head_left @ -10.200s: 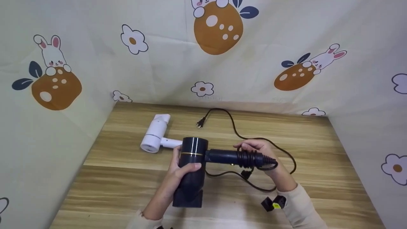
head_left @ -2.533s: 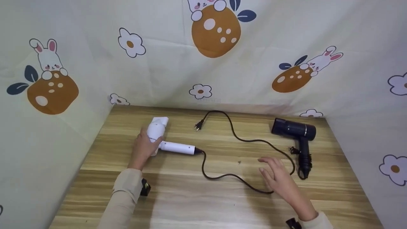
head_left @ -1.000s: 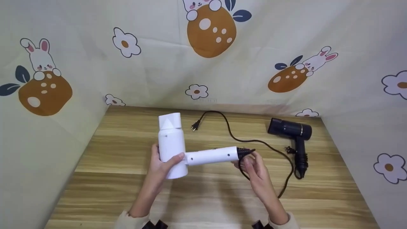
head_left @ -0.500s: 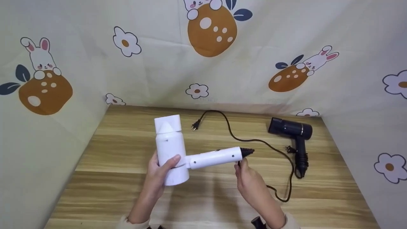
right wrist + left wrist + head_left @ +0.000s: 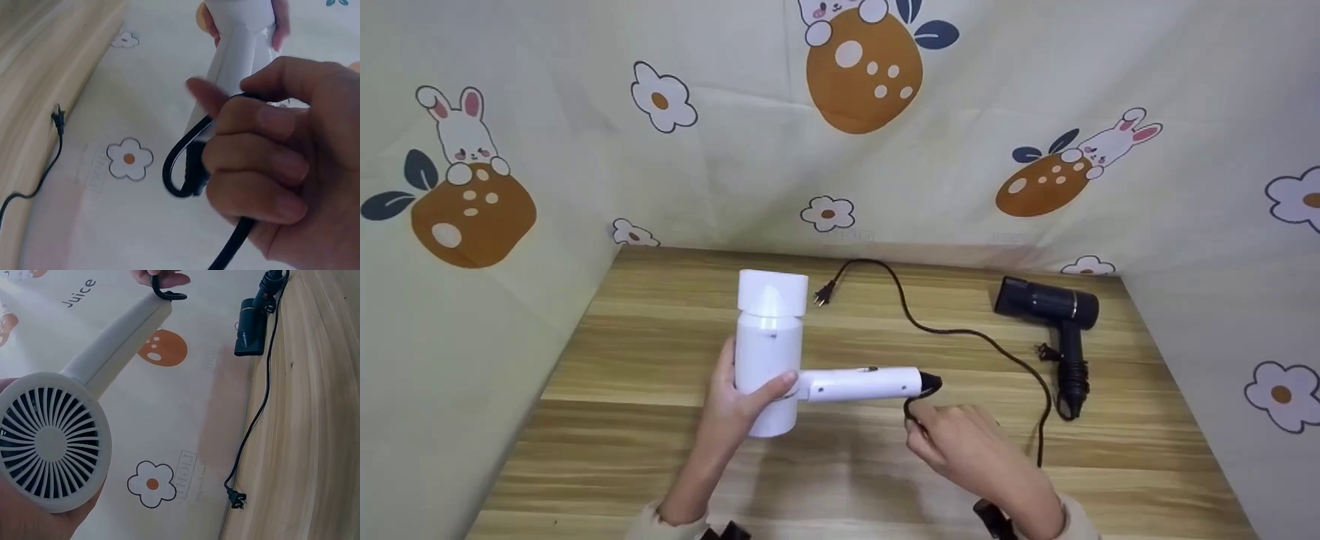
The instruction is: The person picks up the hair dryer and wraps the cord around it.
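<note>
My left hand grips the barrel of a white hair dryer, its thumb across the joint with the handle. The nozzle points away from me and the handle lies out to the right. In the left wrist view the round slatted grille faces the camera. My right hand is just below the handle's end, fingers curled round the black power cord, which bends back from the handle's tip. From that hand the cord runs on over the table to a two-pin plug at the back.
A black hair dryer lies at the back right of the wooden table, its own cord wound round its handle. Printed cloth walls the table at the back and both sides.
The white hair dryer was lifted off the table after the black one was set down at the right. Lately its handle has levelled and my right hand has moved slightly down with the cord.
</note>
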A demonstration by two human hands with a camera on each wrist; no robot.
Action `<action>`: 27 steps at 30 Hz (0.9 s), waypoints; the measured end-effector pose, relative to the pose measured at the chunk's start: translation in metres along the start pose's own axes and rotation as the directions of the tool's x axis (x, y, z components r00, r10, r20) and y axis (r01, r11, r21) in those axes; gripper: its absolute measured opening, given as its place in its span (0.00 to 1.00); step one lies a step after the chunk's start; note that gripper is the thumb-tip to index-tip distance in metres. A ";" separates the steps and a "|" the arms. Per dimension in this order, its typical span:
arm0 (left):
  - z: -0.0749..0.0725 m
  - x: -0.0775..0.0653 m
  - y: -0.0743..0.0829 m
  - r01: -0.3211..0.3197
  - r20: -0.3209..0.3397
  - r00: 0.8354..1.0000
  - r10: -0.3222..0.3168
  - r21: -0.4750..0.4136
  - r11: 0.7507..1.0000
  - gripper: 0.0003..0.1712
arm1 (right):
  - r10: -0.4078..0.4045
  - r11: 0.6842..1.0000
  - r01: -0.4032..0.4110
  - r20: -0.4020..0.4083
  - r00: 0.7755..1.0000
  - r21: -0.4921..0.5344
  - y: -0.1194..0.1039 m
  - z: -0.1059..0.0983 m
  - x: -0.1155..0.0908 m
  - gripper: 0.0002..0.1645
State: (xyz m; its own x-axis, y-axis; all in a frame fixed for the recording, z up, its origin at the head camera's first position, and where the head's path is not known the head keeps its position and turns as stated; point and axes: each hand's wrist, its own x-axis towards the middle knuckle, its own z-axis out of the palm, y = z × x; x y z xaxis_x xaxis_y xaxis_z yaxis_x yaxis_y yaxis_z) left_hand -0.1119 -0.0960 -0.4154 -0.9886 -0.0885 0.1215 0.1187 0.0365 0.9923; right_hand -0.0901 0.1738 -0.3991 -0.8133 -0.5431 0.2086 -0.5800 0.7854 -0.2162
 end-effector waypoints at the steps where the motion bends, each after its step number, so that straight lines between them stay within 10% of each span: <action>1: -0.001 0.000 0.001 -0.006 0.013 1.000 0.006 0.001 1.000 0.38 | -0.020 0.999 0.021 -0.016 1.000 0.031 0.003 -0.003 0.000 0.11; 9: -0.005 -0.004 0.001 -0.018 0.128 0.992 0.017 0.004 1.000 0.41 | -0.218 0.896 0.289 -0.232 0.948 0.338 0.028 -0.010 0.004 0.06; 17: -0.005 -0.008 0.005 0.013 0.160 0.987 0.015 -0.175 0.984 0.37 | -0.032 0.483 0.233 -0.249 0.968 0.844 0.040 0.001 0.007 0.06; 27: -0.002 -0.010 0.003 -0.031 0.122 0.990 0.078 -0.346 0.938 0.36 | 0.243 0.136 0.081 -0.113 0.963 0.987 0.032 0.008 0.008 0.11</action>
State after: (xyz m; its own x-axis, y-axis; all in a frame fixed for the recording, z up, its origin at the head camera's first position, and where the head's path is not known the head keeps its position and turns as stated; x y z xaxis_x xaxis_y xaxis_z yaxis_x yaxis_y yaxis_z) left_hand -0.1014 -0.0972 -0.4140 -0.9803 0.0366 0.1941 0.1737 -0.3072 0.9357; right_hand -0.1155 0.1928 -0.4121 -0.9193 -0.2989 0.2561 -0.1908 -0.2305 -0.9542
